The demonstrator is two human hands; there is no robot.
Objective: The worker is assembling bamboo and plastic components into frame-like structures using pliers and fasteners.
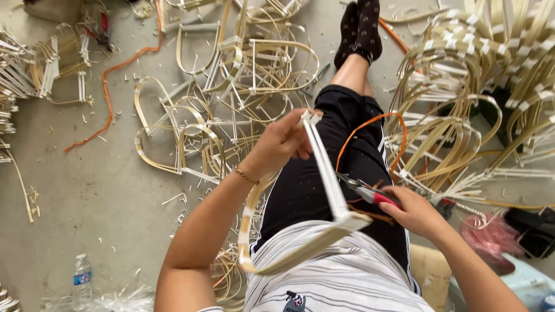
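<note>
Left fingers (287, 140) on pale, flat, perhaps bamboo frame (326, 173); red-handled pliers (370, 193) right.

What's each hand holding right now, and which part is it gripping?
The left hand grips the pale bent bamboo-strip frame at its taped top end. The right hand holds red-handled pliers by the handles.

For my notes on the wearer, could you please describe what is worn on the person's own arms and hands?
Both forearms are bare, with no sleeves reaching them and no gloves. The left hand has a thin gold-coloured chain bracelet at the wrist. The right hand shows no bracelet, watch or ring that I can make out. A white short-sleeved top with thin dark stripes covers the torso.
</note>
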